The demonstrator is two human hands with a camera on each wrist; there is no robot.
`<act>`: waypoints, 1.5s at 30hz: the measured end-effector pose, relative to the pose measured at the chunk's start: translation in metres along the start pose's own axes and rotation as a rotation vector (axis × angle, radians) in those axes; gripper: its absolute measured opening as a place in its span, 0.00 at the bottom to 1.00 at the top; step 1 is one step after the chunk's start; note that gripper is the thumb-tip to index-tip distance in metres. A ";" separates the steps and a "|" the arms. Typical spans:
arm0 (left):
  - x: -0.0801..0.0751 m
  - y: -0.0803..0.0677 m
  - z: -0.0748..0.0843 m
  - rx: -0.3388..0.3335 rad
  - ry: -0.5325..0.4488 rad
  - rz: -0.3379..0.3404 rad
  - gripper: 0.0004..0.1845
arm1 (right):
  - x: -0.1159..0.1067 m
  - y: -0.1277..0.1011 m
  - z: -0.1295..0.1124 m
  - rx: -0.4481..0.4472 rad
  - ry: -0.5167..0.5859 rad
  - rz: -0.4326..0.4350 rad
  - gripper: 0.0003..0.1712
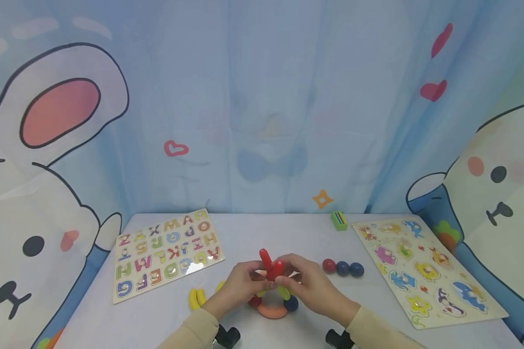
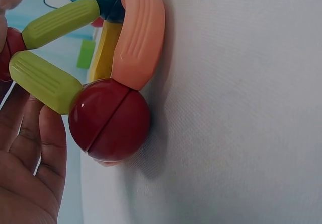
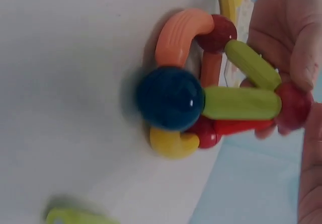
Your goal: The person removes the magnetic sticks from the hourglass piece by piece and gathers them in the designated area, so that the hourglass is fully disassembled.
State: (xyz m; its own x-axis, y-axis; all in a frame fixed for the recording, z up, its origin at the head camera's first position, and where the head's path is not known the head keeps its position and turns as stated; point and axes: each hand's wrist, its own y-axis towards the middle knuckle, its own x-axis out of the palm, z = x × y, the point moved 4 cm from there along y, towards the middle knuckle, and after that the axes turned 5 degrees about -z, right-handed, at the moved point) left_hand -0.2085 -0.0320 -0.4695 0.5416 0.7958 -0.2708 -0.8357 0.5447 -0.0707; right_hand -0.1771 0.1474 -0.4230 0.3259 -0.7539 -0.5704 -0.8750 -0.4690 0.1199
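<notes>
Between both hands stands a toy frame of rods and balls, its orange curved rod [image 1: 272, 311] low at the table. A red ball [image 2: 110, 119] and a blue ball [image 3: 170, 98] join the ends of that rod. Light-green rods [image 3: 242, 103] slope up from them to a red top ball [image 3: 293, 105]. Red rods [image 1: 266, 259] stick up above the hands. My left hand [image 1: 240, 285] holds the frame near the top, its fingers behind a green rod in the left wrist view. My right hand [image 1: 309, 283] grips the upper part from the other side, thumb forward.
An alphabet board [image 1: 170, 252] lies at the left, an animal picture board [image 1: 432, 271] at the right. One red ball [image 1: 329, 265] and two blue balls [image 1: 350, 269] sit in a row. Yellow curved rods [image 1: 194, 299] lie beside the left hand; a green striped block [image 1: 339, 220] is farther back.
</notes>
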 end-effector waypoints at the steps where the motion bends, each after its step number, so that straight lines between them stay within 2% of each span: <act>1: 0.000 0.000 0.000 0.001 -0.007 -0.001 0.19 | -0.003 -0.003 0.001 0.014 0.013 0.000 0.25; 4: 0.001 0.000 0.000 -0.006 -0.013 -0.001 0.19 | -0.015 -0.013 0.007 0.053 0.037 0.009 0.29; 8: 0.001 0.001 -0.001 -0.026 -0.009 0.006 0.19 | -0.033 -0.032 0.024 0.118 0.053 0.042 0.27; 13: 0.001 0.001 -0.002 -0.034 -0.008 0.012 0.20 | -0.052 -0.059 0.059 0.312 0.062 0.096 0.35; 15: 0.001 0.001 -0.001 -0.035 -0.007 0.015 0.20 | -0.056 -0.069 0.073 0.389 0.023 0.098 0.38; 19: 0.000 -0.001 0.000 -0.029 -0.007 0.018 0.20 | -0.054 -0.080 0.098 0.481 -0.107 0.024 0.40; 24: 0.000 -0.001 0.000 -0.029 -0.011 0.020 0.20 | -0.048 -0.079 0.111 0.446 -0.192 -0.090 0.39; 29: 0.002 0.000 -0.002 -0.033 -0.005 0.018 0.21 | -0.045 -0.076 0.113 0.411 -0.193 -0.130 0.38; 37: 0.002 -0.001 -0.003 -0.037 0.004 0.019 0.22 | -0.042 -0.074 0.118 0.460 -0.191 -0.115 0.41; 45: 0.002 0.000 -0.003 -0.039 -0.006 0.019 0.21 | -0.043 -0.075 0.118 0.460 -0.176 -0.104 0.41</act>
State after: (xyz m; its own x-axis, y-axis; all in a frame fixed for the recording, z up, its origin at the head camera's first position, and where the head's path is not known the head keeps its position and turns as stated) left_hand -0.2078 -0.0311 -0.4734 0.5257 0.8078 -0.2666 -0.8489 0.5184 -0.1030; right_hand -0.1673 0.2694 -0.5033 0.3892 -0.6060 -0.6937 -0.9211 -0.2561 -0.2931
